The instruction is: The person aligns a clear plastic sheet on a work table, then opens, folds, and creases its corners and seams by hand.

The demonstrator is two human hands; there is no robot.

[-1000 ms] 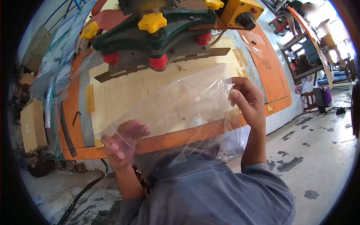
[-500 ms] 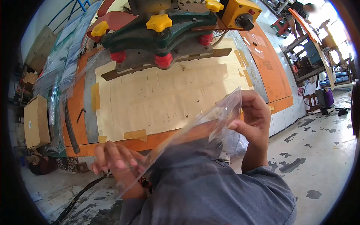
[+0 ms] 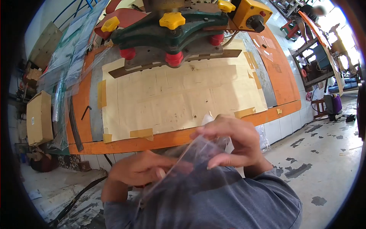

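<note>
Sheet [image 3: 197, 152], lengthwise diagonal, toward right hand [image 3: 239, 140]

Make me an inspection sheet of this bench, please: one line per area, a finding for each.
Surface: orange table, with creased cream paper taped on a grey plate.
Job's things: loose clear plastic film between the hands; dark green machine head with yellow star knobs over the paper.
Clutter: black L-shaped key and dark flat strip at the table's left.
Grip: right hand at the film's upper end, left hand beside its lower part; blur hides how firmly either holds.
Cables: black cable along the floor, lower left.
Surroundings: brown cardboard box at left; patchy grey floor; another person, upper right.
</note>
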